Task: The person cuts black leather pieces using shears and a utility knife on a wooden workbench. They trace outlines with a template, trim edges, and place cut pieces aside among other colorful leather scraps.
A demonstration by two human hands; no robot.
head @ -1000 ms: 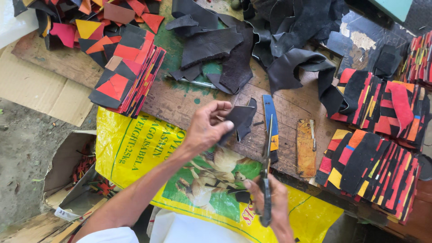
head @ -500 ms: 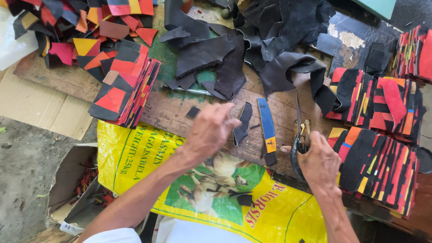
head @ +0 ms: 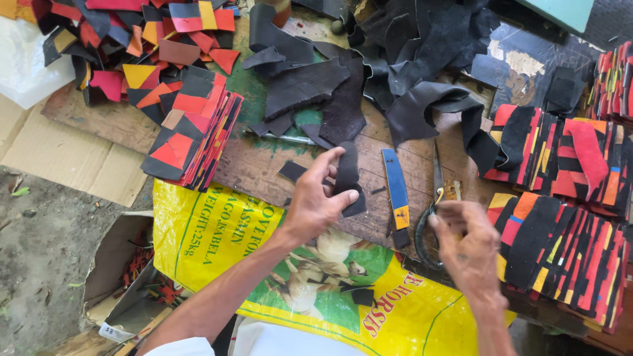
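Leather strip (head: 347, 177) is pinched in the left hand (head: 315, 206) near the table's front edge; scissors (head: 432, 214) are gripped by the right hand (head: 465, 245); steady, taut holding likely helps.

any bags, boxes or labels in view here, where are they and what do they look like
Feed sack: draped over the bench's near edge under both arms; yellow, green picture panel with pale animals, dark print.
Cardboard box: on the ground lower left; open, brown, scraps inside.
Flat cardboard: left, under the bench; plain tan.

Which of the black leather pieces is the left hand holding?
The narrow black strip pinched in the left hand, lifted above the bench; the others lie heaped behind.
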